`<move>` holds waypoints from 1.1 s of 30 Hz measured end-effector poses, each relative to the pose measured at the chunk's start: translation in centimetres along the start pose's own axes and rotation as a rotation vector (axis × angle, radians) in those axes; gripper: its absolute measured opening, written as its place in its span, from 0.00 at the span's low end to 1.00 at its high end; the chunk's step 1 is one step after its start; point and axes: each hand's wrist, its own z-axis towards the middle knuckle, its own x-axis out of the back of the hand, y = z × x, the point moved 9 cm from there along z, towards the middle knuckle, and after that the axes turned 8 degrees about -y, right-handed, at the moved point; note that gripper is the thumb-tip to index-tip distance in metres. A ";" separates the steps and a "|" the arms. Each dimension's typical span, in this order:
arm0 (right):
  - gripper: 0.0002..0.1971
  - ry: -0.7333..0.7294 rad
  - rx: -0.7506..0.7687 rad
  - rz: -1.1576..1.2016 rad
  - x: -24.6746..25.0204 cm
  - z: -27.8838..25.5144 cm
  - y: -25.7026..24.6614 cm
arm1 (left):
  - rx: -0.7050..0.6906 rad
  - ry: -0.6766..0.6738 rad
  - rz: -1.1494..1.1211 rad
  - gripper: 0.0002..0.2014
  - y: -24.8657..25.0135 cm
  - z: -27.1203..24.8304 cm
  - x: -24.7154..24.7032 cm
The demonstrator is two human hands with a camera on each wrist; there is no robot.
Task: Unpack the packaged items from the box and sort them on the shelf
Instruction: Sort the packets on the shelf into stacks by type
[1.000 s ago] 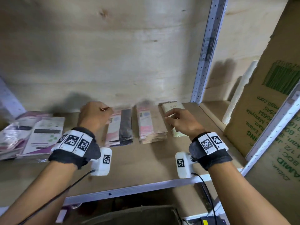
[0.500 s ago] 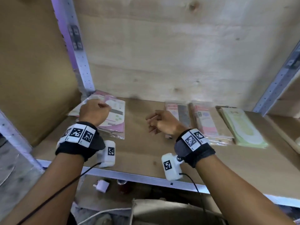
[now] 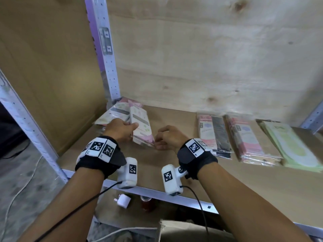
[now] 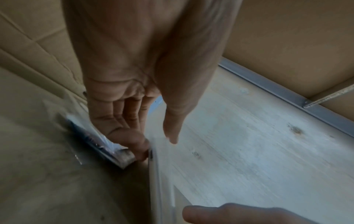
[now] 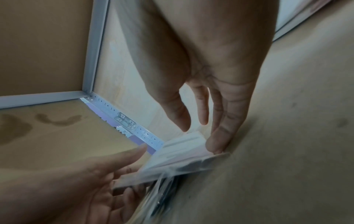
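Observation:
My left hand [image 3: 130, 128] grips a stack of pink-and-white packets [image 3: 141, 126] and holds it tilted up off the wooden shelf [image 3: 174, 165] near the left back corner. In the left wrist view the left hand [image 4: 159, 141] has its thumb on one face of the stack's edge [image 4: 153, 166] and its fingers on the other. My right hand [image 3: 160, 143] touches the stack's near lower corner. The right wrist view shows its fingertips [image 5: 216, 145] resting straight on the packet end [image 5: 182, 153], thumb clear of it.
More pink packets [image 3: 113, 113] lie behind in the corner. To the right lie a black-and-pink stack [image 3: 215, 135], a pink-and-kraft stack [image 3: 248, 142] and a green stack [image 3: 295, 149]. A metal upright [image 3: 106, 55] stands at the left. Below the shelf are a white plug [image 3: 123, 200] and a box rim [image 3: 176, 226].
The view has swung left along the shelf. My left hand has taken hold of the pink-and-white stack and tilted it up. My right hand has come across to its lower corner.

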 end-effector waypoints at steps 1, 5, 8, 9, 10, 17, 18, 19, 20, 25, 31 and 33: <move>0.16 -0.005 0.000 -0.006 0.1 -0.2 0.1 | 0.003 -0.013 -0.052 0.15 -0.2 0.0 -0.3; 0.15 0.021 0.023 -0.069 1.3 -0.7 0.7 | 0.020 -0.040 -0.079 0.12 -0.4 0.0 -0.9; 0.23 0.039 0.122 -0.168 2.9 -1.3 -0.1 | 0.018 -0.067 -0.176 0.11 0.0 -0.1 -1.0; 0.25 0.054 0.152 -0.228 3.4 -1.5 -0.6 | 0.010 -0.091 -0.230 0.10 0.3 -0.2 -1.2; 0.28 0.063 0.183 -0.279 4.0 -1.8 -1.1 | -0.005 -0.121 -0.295 0.09 0.7 -0.3 -1.6; 0.36 0.168 0.555 -0.474 7.0 -6.0 -5.9 | -0.140 -0.352 -0.543 0.14 5.3 -2.9 -4.7; 0.30 0.202 0.597 -0.430 7.7 -6.6 -6.3 | -0.148 -0.367 -0.533 0.20 5.9 -3.2 -5.2; 0.25 0.234 0.629 -0.396 8.4 -7.2 -6.6 | -0.152 -0.369 -0.528 0.30 6.3 -3.4 -5.6; 0.21 0.288 0.653 -0.393 9.2 -7.8 -7.1 | -0.158 -0.369 -0.542 0.39 6.7 -3.4 -5.9; 0.18 0.418 0.708 -0.373 11.7 -11.2 -8.5 | -0.229 -0.316 -0.554 0.30 8.5 -3.9 -6.8; 0.13 0.331 0.676 -0.040 13.8 -13.4 -8.0 | -0.410 -0.056 -0.381 0.20 9.7 -3.6 -6.7; 0.10 0.298 0.690 -0.035 14.0 -14.2 -8.1 | -0.479 -0.017 -0.280 0.23 10.8 -4.0 -6.8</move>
